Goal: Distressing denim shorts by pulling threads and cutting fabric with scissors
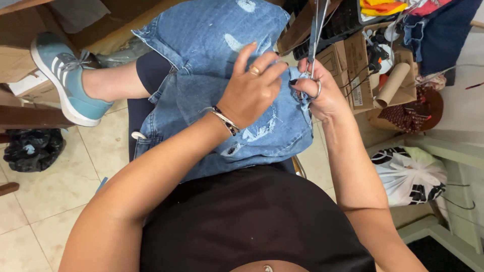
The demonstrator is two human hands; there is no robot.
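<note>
Soft, floppy denim jeans (222, 100) drape over the lap; left hand (249, 90) pinches a fold, right hand (322, 93) grips scissors (315, 45), fingers closed.

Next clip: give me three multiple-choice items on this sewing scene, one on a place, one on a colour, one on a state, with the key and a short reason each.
1. Where do the jeans lie?
A. on the person's lap
B. on the floor
C. on a shelf

2. What colour is the shoe?
A. red
B. light blue
C. black

3. What is the right hand doing?
A. resting empty
B. gripping a cardboard tube
C. holding scissors

Key: 1 A, the denim drapes over the thighs; 2 B, its upper is pale blue with a white sole; 3 C, fingers pass through the handle ring while the left hand pinches the fabric.
</note>
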